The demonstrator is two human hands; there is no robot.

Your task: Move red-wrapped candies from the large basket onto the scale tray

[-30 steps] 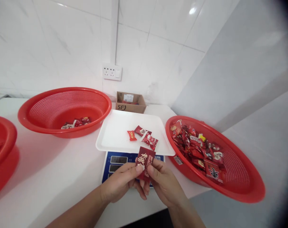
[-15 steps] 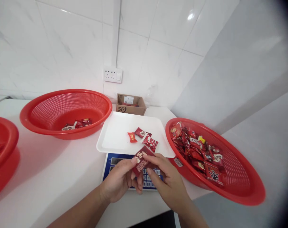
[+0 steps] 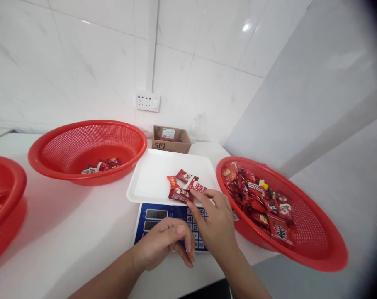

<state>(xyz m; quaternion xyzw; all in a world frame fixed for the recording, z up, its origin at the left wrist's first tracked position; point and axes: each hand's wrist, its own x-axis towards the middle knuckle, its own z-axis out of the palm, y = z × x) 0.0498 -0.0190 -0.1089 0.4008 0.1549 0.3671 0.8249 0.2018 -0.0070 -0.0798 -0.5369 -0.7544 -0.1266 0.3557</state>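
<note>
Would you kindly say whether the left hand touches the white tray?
Apart; the head view shows the blue scale panel between left hand and white tray.

A tray (image 3: 149, 178) bearing packets (image 3: 183, 176) sits on the scale (image 3: 177, 212), baskets (image 3: 311, 226) left and right, a carton (image 3: 176, 146) behind.

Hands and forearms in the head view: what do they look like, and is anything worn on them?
The left hand and the right hand are both ungloved, with no ring, watch or bracelet visible. The left forearm and right forearm are bare down to the picture's edge, so no sleeve shows. I can make out no markings on either.
</note>
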